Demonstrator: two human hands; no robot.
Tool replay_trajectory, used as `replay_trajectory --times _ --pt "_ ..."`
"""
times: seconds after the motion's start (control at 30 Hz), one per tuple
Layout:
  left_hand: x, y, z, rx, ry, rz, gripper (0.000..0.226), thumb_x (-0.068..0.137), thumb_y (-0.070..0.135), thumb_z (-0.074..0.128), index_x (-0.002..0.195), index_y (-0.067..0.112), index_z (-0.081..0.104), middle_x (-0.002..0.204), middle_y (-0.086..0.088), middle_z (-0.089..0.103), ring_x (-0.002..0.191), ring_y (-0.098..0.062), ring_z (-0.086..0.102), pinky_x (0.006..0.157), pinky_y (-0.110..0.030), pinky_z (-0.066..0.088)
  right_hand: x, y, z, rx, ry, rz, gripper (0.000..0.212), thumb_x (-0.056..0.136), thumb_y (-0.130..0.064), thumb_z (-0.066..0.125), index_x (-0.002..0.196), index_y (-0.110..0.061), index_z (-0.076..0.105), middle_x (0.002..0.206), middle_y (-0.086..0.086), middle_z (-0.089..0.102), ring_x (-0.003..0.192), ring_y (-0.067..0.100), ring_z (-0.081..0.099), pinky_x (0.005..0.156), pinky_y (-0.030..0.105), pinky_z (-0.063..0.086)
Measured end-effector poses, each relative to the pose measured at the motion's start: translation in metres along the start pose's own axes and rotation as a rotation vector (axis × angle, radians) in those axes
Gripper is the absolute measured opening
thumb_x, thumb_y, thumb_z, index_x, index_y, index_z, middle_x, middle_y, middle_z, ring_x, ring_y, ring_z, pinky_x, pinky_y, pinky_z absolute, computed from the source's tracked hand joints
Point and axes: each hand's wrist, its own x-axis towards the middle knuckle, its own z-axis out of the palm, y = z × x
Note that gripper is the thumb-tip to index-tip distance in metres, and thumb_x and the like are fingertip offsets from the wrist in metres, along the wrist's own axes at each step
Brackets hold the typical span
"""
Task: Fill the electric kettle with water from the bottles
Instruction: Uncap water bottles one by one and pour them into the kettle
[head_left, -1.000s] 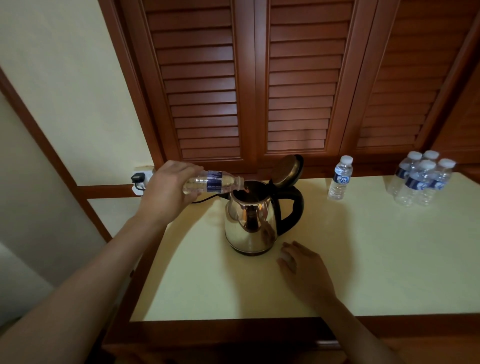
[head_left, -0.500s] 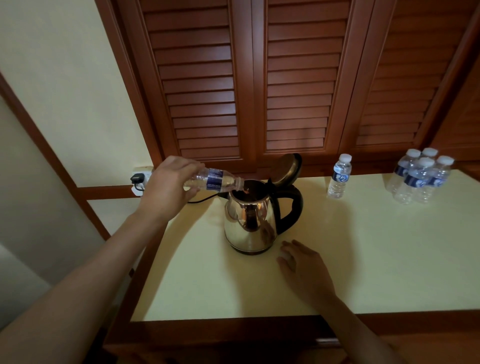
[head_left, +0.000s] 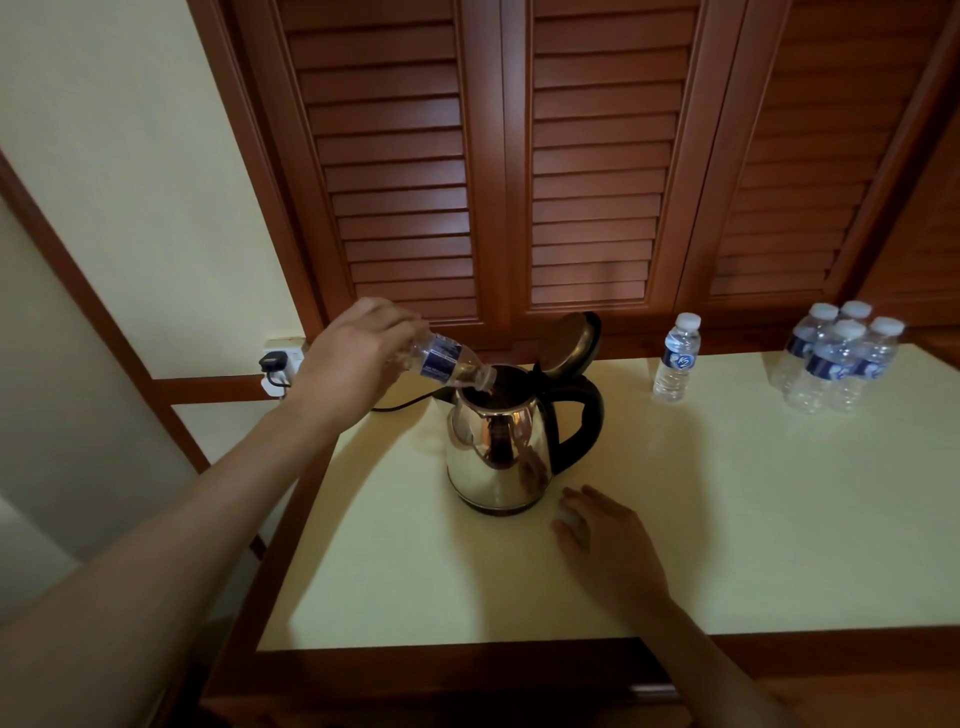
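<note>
A shiny steel electric kettle (head_left: 496, 452) with a black handle stands on the cream tabletop (head_left: 727, 519), its lid (head_left: 569, 343) flipped open. My left hand (head_left: 353, 358) grips the base of a clear water bottle (head_left: 449, 361) with a blue label. The bottle is tilted neck-down, and its mouth sits over the kettle's opening. My right hand (head_left: 608, 545) rests on the table just right of the kettle's base, with a small white bottle cap (head_left: 566, 517) pinched at its fingertips.
One capped bottle (head_left: 675, 358) stands alone behind the kettle to the right. Several more capped bottles (head_left: 839, 358) are clustered at the far right. The kettle's black cord runs left to a wall socket (head_left: 278, 364). Louvred wooden doors (head_left: 519, 156) rise behind the table.
My left hand has lifted the bottle's base, so the bottle tips more steeply into the kettle. The right hand and kettle have stayed where they were.
</note>
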Motion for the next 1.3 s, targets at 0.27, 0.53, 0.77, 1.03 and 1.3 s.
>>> replay_trajectory --times 0.27,0.53,0.77,1.03,1.3 --pt "0.021 -0.001 0.0 0.182 0.063 0.282 0.041 0.086 -0.002 0.063 0.127 0.0 0.065 0.127 -0.017 0.066 0.122 -0.038 0.056 0.112 -0.046 0.039 0.0 0.001 0.001 0.001 0.022 -0.014 0.043 0.088 -0.04 0.055 0.123 -0.019 0.066 0.126 0.0 0.067 0.128 0.016 0.054 0.102 0.039 0.047" --pt "0.028 0.01 0.008 0.201 0.164 0.445 0.035 0.093 0.0 0.045 0.122 -0.001 0.067 0.121 -0.018 0.067 0.122 -0.033 0.054 0.123 -0.041 0.025 0.001 0.003 0.003 0.007 0.014 -0.023 0.039 0.09 -0.038 0.056 0.122 -0.02 0.066 0.126 -0.004 0.066 0.131 0.015 0.051 0.104 0.039 0.045" --pt "-0.017 0.006 0.03 0.186 0.256 0.063 0.04 0.086 0.001 0.07 0.126 0.001 0.065 0.125 -0.015 0.067 0.115 -0.037 0.059 0.101 -0.044 0.041 0.0 0.0 -0.001 0.02 -0.009 0.002 0.04 0.092 -0.037 0.058 0.127 -0.02 0.064 0.131 -0.001 0.064 0.134 0.014 0.047 0.106 0.04 0.044" --pt "-0.103 0.054 0.058 -0.387 0.243 -0.696 0.055 0.074 0.038 0.087 0.121 0.019 0.066 0.11 0.006 0.068 0.101 -0.014 0.061 0.083 -0.029 0.047 0.003 0.001 0.001 0.033 -0.03 0.003 0.04 0.09 -0.045 0.058 0.118 -0.017 0.066 0.123 -0.003 0.067 0.124 0.016 0.055 0.1 0.04 0.047" --pt "-0.152 0.123 0.092 -0.878 0.135 -0.981 0.037 0.072 0.024 0.09 0.1 0.014 0.068 0.086 0.015 0.072 0.086 0.0 0.069 0.078 -0.018 0.056 0.0 -0.005 -0.006 -0.011 0.069 0.009 0.032 0.087 -0.046 0.066 0.102 -0.017 0.064 0.101 -0.002 0.06 0.095 0.02 0.048 0.082 0.034 0.046"
